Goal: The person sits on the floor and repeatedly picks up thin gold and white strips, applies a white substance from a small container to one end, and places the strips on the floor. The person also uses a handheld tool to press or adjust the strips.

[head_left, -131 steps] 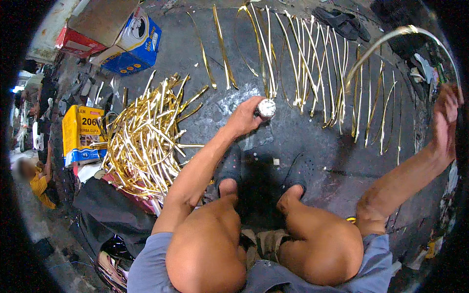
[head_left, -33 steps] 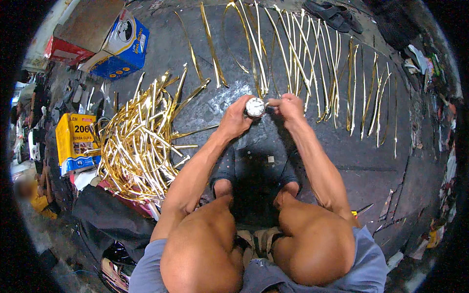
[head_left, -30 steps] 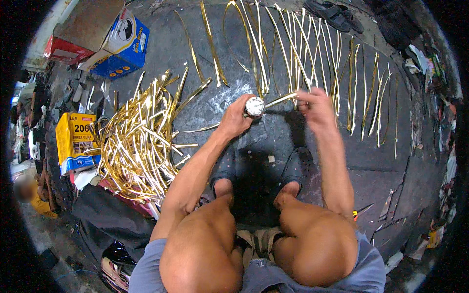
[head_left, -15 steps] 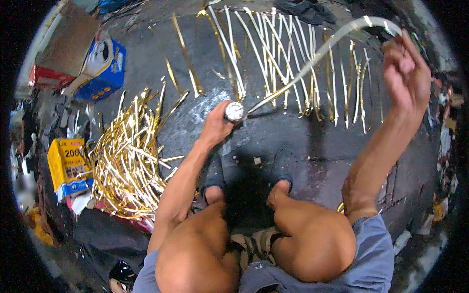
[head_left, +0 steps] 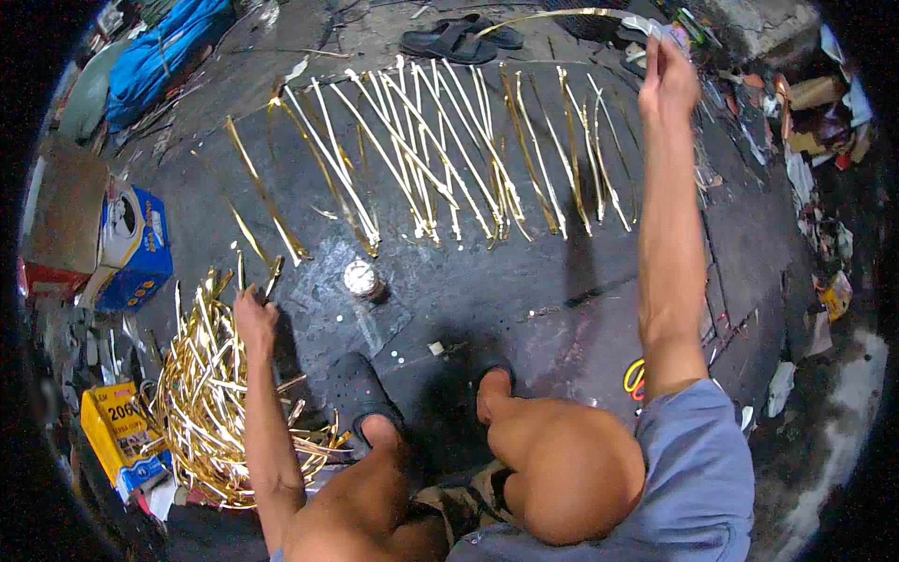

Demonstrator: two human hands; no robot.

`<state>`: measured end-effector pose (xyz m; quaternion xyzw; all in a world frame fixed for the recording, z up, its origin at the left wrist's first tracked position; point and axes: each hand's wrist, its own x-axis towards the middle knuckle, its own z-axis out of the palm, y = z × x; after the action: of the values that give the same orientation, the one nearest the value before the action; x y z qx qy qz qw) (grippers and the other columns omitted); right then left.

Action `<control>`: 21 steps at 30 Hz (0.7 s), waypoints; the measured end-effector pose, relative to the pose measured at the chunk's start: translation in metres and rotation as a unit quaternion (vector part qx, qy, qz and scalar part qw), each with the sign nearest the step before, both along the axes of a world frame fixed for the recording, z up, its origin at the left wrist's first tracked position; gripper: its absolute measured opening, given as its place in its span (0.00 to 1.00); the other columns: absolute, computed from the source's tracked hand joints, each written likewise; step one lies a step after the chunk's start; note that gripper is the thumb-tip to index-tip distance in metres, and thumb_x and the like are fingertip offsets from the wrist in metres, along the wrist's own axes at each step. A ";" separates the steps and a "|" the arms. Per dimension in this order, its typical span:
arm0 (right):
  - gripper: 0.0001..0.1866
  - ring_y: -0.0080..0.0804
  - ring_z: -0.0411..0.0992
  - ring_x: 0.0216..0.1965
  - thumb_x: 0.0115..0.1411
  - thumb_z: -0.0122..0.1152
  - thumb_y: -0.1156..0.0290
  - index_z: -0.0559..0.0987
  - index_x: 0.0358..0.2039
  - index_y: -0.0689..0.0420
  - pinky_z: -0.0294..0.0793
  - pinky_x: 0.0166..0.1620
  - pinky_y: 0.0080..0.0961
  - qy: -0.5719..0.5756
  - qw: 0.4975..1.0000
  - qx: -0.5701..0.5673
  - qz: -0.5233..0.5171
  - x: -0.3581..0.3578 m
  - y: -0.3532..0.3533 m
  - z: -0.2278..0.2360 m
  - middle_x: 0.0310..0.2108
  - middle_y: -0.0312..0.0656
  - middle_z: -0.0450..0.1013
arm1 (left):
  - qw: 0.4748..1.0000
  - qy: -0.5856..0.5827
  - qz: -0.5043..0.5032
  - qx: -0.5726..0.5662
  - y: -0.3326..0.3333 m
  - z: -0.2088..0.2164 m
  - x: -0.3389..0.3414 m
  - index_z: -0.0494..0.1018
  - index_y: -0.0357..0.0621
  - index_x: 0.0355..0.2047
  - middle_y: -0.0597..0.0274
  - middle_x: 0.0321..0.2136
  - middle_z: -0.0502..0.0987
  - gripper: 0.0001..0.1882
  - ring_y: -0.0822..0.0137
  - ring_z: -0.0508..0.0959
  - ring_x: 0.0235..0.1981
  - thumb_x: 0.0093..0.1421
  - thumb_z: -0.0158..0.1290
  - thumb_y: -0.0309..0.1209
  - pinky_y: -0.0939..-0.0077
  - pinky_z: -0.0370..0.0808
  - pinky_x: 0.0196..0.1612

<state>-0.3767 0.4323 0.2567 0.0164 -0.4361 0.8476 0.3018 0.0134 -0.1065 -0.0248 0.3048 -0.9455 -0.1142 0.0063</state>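
Observation:
My right hand [head_left: 670,89] is raised at the far right, its fingers closed on one end of a strip [head_left: 571,13]. The strip's golden tail bends away to the left, over the dark sandals. On the left, my left hand [head_left: 256,321] is at the upper edge of a heap of gold and white strips [head_left: 201,403], its thumb and forefinger apart. A small round container with a whitish, shiny top [head_left: 361,278] stands on the dark floor mat, with neither hand on it. Beyond it several gold and white strips [head_left: 412,155] lie side by side in a row.
Dark sandals [head_left: 449,41] lie beyond the row. At the left are a blue box [head_left: 136,253], an open cardboard box [head_left: 61,211] and a yellow box [head_left: 117,431]. A blue sheet [head_left: 164,61] lies at the far left. Yellow-handled scissors [head_left: 635,379] rest near my right knee.
My left hand has let go of the container and moved left to the heap. My right hand has swung farther out, carrying the strip away from the container. The view has shifted.

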 end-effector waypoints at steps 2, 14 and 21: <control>0.13 0.44 0.77 0.41 0.54 0.65 0.86 0.73 0.39 0.73 0.88 0.42 0.30 -0.069 0.996 -0.023 -0.046 0.022 0.050 -0.060 0.41 0.54 0.74 | 0.999 -0.041 0.019 0.029 0.006 0.011 -0.002 0.79 0.43 0.49 0.45 0.41 0.82 0.24 0.45 0.81 0.45 0.49 0.60 0.29 0.54 0.77 0.50; 0.17 0.44 0.77 0.44 0.54 0.66 0.74 0.75 0.43 0.68 0.76 0.47 0.38 -0.524 0.745 0.238 -0.337 0.129 0.072 -0.307 0.41 0.55 0.76 | 0.991 0.069 0.027 0.107 0.019 0.028 -0.003 0.83 0.41 0.36 0.53 0.28 0.83 0.09 0.54 0.85 0.33 0.55 0.58 0.29 0.62 0.80 0.38; 0.40 0.33 0.74 0.46 0.44 0.77 0.68 0.71 0.59 0.54 0.75 0.48 0.30 -0.160 0.736 0.571 0.328 0.256 -0.165 -0.251 0.50 0.43 0.71 | 0.856 0.066 0.072 0.508 0.105 0.041 -0.005 0.79 0.30 0.44 0.60 0.28 0.81 0.14 0.69 0.83 0.25 0.59 0.56 0.23 0.79 0.78 0.24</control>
<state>-0.1203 0.2670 0.0060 0.1916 -0.8475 0.4763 -0.1351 0.0084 -0.0012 0.0158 0.3248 -0.7285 -0.5980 -0.0785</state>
